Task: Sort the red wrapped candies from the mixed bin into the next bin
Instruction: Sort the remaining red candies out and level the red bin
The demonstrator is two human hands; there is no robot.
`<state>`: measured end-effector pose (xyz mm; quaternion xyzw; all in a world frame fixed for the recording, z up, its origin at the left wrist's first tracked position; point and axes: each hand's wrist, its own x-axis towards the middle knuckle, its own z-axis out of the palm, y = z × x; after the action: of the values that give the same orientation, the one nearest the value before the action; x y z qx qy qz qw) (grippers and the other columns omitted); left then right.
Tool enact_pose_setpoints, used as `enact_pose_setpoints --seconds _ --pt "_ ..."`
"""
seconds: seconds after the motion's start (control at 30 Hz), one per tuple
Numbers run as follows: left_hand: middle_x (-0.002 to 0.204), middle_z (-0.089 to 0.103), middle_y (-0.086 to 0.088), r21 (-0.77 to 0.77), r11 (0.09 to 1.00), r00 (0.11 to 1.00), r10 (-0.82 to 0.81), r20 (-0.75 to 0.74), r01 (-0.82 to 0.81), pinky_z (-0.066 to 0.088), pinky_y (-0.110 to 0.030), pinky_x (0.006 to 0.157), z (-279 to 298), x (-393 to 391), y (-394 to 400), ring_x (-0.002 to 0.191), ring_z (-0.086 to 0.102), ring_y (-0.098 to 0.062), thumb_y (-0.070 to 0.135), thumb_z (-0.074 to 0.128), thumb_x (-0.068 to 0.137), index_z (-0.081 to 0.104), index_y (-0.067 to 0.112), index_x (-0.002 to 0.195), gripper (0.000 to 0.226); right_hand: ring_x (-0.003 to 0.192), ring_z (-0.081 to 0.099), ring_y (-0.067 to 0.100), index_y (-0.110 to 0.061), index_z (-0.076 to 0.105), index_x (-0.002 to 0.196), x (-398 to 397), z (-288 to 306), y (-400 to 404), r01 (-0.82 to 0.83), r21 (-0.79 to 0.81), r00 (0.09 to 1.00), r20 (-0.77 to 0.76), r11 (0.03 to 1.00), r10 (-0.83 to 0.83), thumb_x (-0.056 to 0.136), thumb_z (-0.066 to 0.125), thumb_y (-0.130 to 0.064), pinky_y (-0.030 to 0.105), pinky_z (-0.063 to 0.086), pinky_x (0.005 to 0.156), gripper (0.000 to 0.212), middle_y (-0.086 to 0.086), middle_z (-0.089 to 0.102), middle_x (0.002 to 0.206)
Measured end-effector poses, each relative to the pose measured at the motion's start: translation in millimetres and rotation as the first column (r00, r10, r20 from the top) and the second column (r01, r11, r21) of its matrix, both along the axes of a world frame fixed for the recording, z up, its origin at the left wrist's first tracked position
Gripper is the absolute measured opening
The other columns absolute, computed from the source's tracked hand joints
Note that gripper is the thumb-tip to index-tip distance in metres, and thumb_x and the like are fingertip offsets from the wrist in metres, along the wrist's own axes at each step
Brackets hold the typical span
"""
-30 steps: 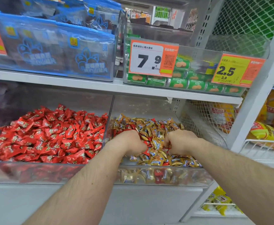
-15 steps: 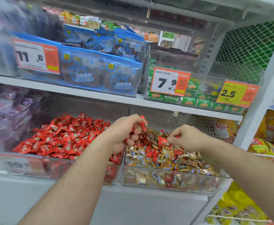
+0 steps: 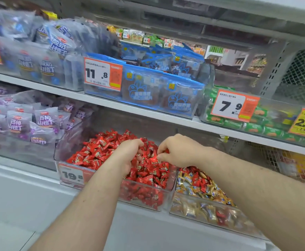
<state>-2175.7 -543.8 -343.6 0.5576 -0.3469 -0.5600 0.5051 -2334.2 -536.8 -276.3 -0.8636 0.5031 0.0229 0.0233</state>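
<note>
Both of my hands hover over the clear bin (image 3: 168, 194) heaped with red wrapped candies (image 3: 97, 151). My left hand (image 3: 130, 156) has its fingers curled down round a few red candies just above the heap. My right hand (image 3: 178, 151) pinches a red candy between thumb and fingertips, close beside the left hand. To the right stands the mixed bin (image 3: 211, 214), holding gold wrapped candies with red ones (image 3: 198, 180) among them. My right forearm crosses above that bin.
A price tag reading 19 (image 3: 72, 175) sits on the red bin's front. Purple snack bags (image 3: 21, 122) fill the bin to the left. The shelf above (image 3: 148, 113) carries blue packs and green packs with price tags. A wire basket (image 3: 283, 163) lies at far right.
Both hands lifted out of the mixed bin with red candies and moved left to above the red bin. The view swung left and up.
</note>
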Motion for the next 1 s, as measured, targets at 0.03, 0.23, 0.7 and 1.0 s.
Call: enact_pose_setpoints --seconds 0.03,0.23,0.7,1.0 --pt "0.079 0.056 -0.002 -0.01 1.0 1.0 0.003 0.022 -0.003 0.038 -0.025 0.054 -1.2 2.3 -0.5 0.065 0.051 -0.016 0.014 0.055 0.09 0.059 0.012 0.085 0.007 0.1 0.063 0.019 -0.03 0.074 0.104 5.9 -4.5 -2.6 -0.002 0.016 1.0 -0.01 1.0 0.002 0.094 0.058 -0.039 0.039 0.053 0.089 0.021 -0.007 0.071 0.11" --pt "0.109 0.061 -0.006 -0.052 0.998 0.991 -0.017 0.134 0.024 0.034 -0.035 0.088 -6.0 15.2 -0.9 0.107 0.053 -0.024 0.012 0.054 0.089 0.057 0.021 0.082 0.012 0.102 0.062 0.02 -0.029 0.074 0.102 25.9 -27.0 -19.4 -0.004 0.074 1.0 -0.003 0.997 0.004 0.094 0.058 -0.039 0.038 0.052 0.091 0.02 -0.005 0.071 0.107" --pt "0.097 0.065 0.007 -0.361 0.931 0.917 0.102 0.387 0.049 0.044 -0.018 0.067 -0.8 -27.6 4.8 0.086 0.061 -0.008 0.014 0.058 0.09 0.065 0.02 0.104 0.016 0.084 0.061 0.008 -0.023 0.076 0.097 -50.5 -6.9 7.4 0.189 -0.048 0.925 0.344 0.981 -0.162 0.098 0.054 -0.031 0.022 0.041 0.073 0.023 -0.01 0.071 0.091" --pt "0.123 0.053 0.003 -0.281 0.948 0.917 -0.025 0.399 0.148 0.04 -0.028 0.085 -7.7 -90.0 0.1 0.099 0.055 -0.01 0.028 0.065 0.088 0.044 0.018 0.133 0.051 0.108 0.061 0.011 -0.022 0.074 0.11 -133.5 -43.7 1.5 0.366 0.143 0.914 0.131 0.919 -0.384 0.094 0.054 -0.015 0.021 0.046 0.089 0.027 -0.008 0.067 0.119"
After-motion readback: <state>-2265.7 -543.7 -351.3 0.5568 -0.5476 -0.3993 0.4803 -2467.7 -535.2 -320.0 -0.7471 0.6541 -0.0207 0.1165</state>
